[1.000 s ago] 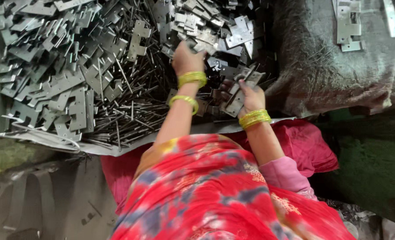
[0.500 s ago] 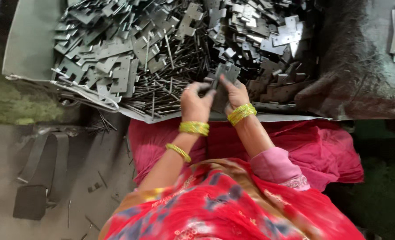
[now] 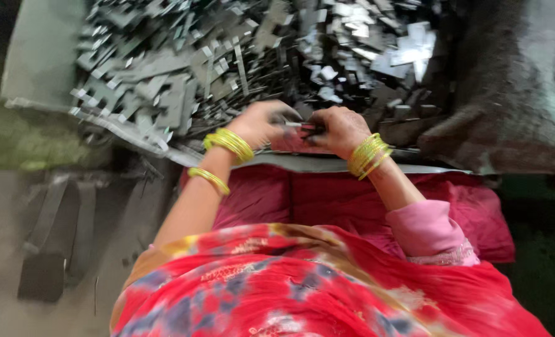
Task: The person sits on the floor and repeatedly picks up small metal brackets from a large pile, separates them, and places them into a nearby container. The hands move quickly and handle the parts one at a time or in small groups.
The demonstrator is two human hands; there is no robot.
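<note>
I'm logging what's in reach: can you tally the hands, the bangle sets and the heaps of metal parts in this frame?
Hands: 2, left hand and right hand, meeting over a small metal piece.
Yellow bangle sets: 3, two on the left arm, one on the right wrist.
Heap of flat metal parts: 1, pieces too blurred to count.
Total: 6.

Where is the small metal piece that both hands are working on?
In the head view, the small metal piece sits centre frame between the left hand and right hand, at the near edge of the metal parts pile.

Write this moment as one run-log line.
left hand: gripping small metal part | right hand: gripping same part | behind: heap of flat metal pieces
</note>
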